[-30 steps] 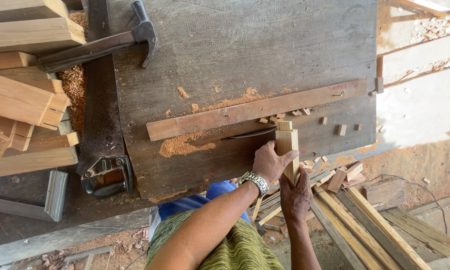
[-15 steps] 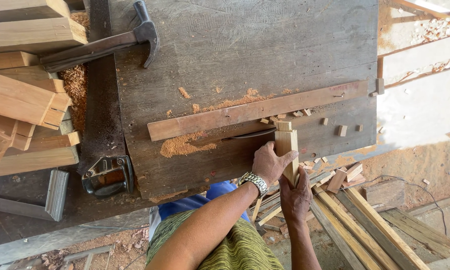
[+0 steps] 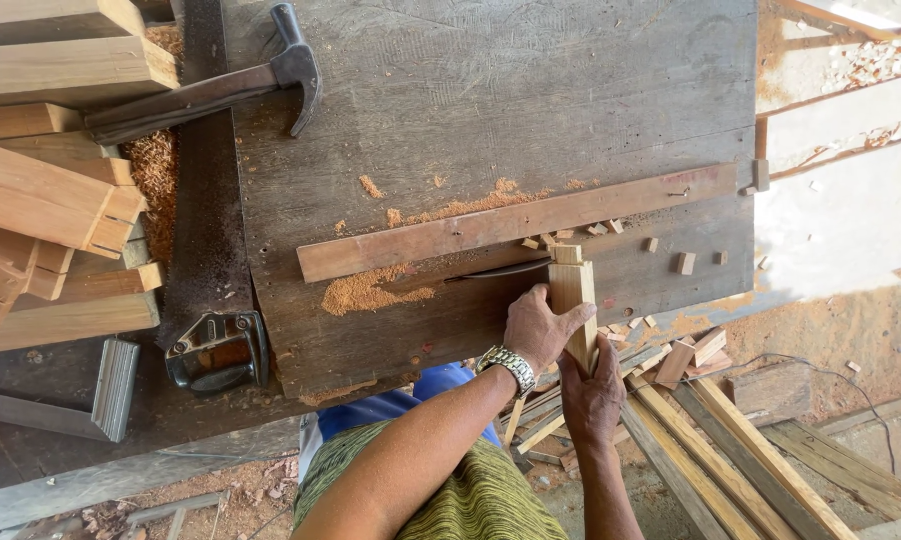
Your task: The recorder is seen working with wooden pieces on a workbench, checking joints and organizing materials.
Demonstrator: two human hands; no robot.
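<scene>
My left hand (image 3: pixel 533 328), with a metal watch on its wrist, grips a short upright wooden block (image 3: pixel 572 296) that has a narrower stub on its far end. My right hand (image 3: pixel 591 392) holds the same block from below, at the near edge of the dark workbench (image 3: pixel 471 90). The block's far end rests by a long wooden strip (image 3: pixel 441 236) fixed across the bench. A thin dark blade (image 3: pixel 499 272) lies along the strip, just left of the block.
A claw hammer (image 3: pixel 211 90) lies at the bench's far left, and a hand saw (image 3: pixel 209 300) runs down its left side. Cut timber pieces (image 3: pixel 51 200) are stacked at the left. Sawdust and small offcuts dot the bench. Long planks (image 3: pixel 741 450) lie on the ground at the lower right.
</scene>
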